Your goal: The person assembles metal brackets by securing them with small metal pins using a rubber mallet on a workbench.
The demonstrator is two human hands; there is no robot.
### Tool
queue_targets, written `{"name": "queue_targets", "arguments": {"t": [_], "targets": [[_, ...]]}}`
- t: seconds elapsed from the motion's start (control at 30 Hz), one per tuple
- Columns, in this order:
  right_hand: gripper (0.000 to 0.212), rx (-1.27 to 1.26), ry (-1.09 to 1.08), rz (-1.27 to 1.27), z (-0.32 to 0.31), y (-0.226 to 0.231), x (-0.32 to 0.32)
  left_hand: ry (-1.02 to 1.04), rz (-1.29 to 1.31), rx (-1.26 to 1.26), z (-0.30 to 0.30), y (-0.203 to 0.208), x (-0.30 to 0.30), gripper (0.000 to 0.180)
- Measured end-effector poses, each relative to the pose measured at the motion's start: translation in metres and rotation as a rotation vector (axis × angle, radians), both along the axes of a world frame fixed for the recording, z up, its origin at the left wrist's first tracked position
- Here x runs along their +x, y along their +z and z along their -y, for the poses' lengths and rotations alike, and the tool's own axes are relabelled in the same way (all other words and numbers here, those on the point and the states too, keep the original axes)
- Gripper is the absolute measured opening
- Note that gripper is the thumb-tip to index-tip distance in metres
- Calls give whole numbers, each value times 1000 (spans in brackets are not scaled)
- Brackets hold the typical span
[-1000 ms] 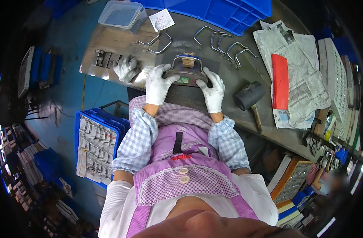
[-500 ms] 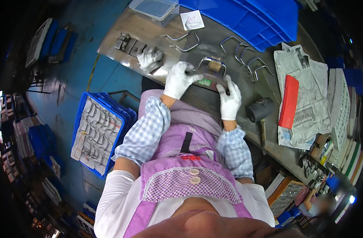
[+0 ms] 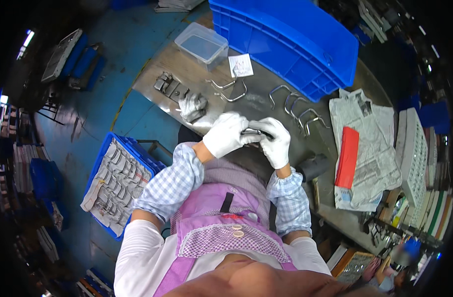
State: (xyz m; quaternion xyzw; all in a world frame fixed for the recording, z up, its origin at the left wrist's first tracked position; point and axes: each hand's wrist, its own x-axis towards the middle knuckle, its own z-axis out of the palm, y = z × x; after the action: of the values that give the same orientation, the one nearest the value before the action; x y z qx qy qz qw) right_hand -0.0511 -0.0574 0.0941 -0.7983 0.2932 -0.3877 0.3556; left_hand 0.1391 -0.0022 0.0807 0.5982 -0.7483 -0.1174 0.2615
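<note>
My left hand (image 3: pixel 225 136) and my right hand (image 3: pixel 276 141), both in white gloves, meet over the near edge of the metal-topped table. Between them they grip a shiny bent metal handle (image 3: pixel 253 131), mostly covered by the closed fingers. Beyond the left hand rests a crumpled grey-white cloth or glove (image 3: pixel 192 107), touching a small metal fixture (image 3: pixel 169 88). Farther out lie bent metal rods (image 3: pixel 232 100), with several U-shaped metal handles (image 3: pixel 280 88) to their right. A black mallet (image 3: pixel 313 167) lies beside my right wrist.
A large blue crate (image 3: pixel 286 49) and a clear plastic box (image 3: pixel 202 44) stand at the far side, near a white card (image 3: pixel 241 66). Newspaper (image 3: pixel 372 168) under a red piece (image 3: pixel 347 156) covers the right. Handles on paper fill a blue bin (image 3: pixel 111 141) at left.
My hands have come together from apart and closed on the handle. The block with the green display, seen between them before, is now hidden. The view has shifted, so the table appears lower.
</note>
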Motion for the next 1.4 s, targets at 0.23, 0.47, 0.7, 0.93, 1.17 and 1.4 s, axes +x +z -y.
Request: {"name": "queue_targets", "arguments": {"t": [0.23, 0.47, 0.7, 0.93, 1.17, 1.4], "targets": [[26, -401, 2, -466, 106, -68, 56, 384, 54, 69, 106, -47, 65, 39], [36, -447, 106, -671, 121, -107, 77, 430, 216, 229, 187, -126, 58, 26], [29, -625, 167, -815, 128, -105, 76, 514, -242, 218, 165, -71, 70, 29], [24, -348, 217, -557, 122, -40, 79, 340, -933, -41, -104, 29, 157, 49], [22, -111, 76, -473, 91, 5, 92, 1173, -619, 174, -446, -88, 302, 45], [22, 75, 53, -367, 58, 17, 145, 1505, 199, 302, -614, -182, 422, 29]]}}
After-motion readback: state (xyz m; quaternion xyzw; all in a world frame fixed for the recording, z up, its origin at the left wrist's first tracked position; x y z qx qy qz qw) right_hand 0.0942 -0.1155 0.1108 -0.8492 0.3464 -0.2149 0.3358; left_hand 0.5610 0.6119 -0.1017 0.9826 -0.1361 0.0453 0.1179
